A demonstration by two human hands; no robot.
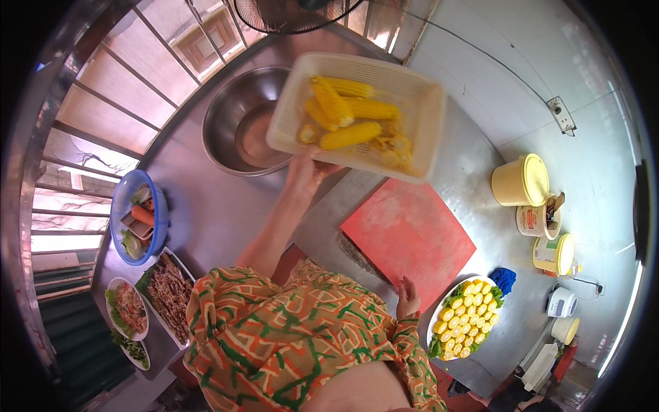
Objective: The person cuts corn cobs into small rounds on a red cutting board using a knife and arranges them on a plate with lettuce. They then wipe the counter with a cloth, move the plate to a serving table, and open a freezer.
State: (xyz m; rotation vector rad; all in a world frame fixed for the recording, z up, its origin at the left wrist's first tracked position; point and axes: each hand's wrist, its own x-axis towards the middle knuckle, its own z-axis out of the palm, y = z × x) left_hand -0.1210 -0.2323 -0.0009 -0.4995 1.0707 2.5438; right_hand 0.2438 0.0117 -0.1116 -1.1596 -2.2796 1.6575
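Note:
My left hand (310,167) grips the near rim of a white plastic mesh basket (288,116), which is held up over the counter. Inside lie several whole cooked corn cobs (352,135) and, on the right, cut cob ends (396,152). The basket overlaps the right side of a large stainless steel bowl (226,123). My right hand (408,297) is at the near edge of a red cutting board (412,237), fingers loosely bent, with nothing visible in it. Right of it, an oval white plate (430,329) carries corn pieces (466,316) standing on green leaves.
At left are a blue basket (163,216) of vegetables with a grater, a tray of shredded food (167,293) and a salad plate (146,322). A blue cloth (503,280) and yellow-lidded tubs (515,180) stand right. A fan (298,15) hangs ahead; a person (530,399) is lower right.

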